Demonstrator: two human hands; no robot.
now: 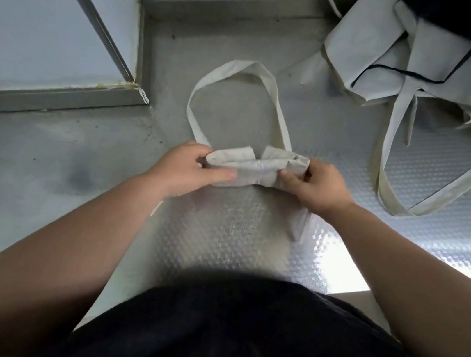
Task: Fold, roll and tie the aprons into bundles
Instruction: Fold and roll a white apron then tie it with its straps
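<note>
Pinching each end of the soft, light off-white rolled cloth apron (256,166), both hands' fingers (222,173) are gripping it closed

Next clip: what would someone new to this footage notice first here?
Both hands, the left hand and right hand, grip the ends of a rolled apron at the middle of the metal table, its neck strap looping away behind. A heap of unfolded aprons sits at the far right.
</note>
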